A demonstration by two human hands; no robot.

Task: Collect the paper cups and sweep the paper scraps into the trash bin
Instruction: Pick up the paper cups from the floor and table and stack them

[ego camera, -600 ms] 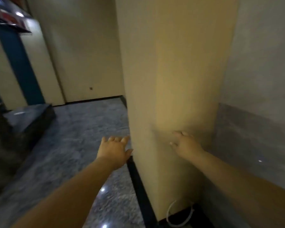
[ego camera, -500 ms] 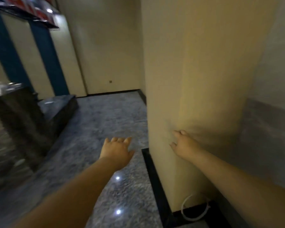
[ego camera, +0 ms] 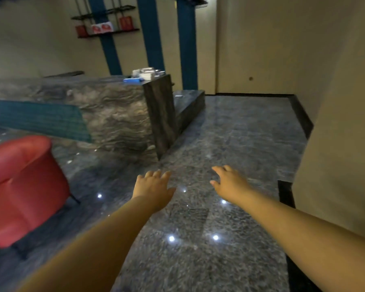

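Paper cups aren't clearly anywhere in view; maybe that blurry white clutter (ego camera: 147, 73) at the surface's (ego camera: 105, 85) far right corner. It sits ahead and left of both grips, so left hand (ego camera: 152, 184) is nearer. Left and right hand (ego camera: 230, 182) are spread, empty.

2 forearms are seen, both bare from the lower frame edge to the wrist; no sleeve, cuff or glove is worn on the visible length. The left hand (ego camera: 153, 185) is shown from the back, with 4 fingers and a thumb that can be told apart. The right hand (ego camera: 230, 182) is seen partly from the side, so that only some of its fingers can be counted. No watch, ring or bracelet is made out on either wrist, though the frame is slightly blurred. Nothing else of the body is shown.
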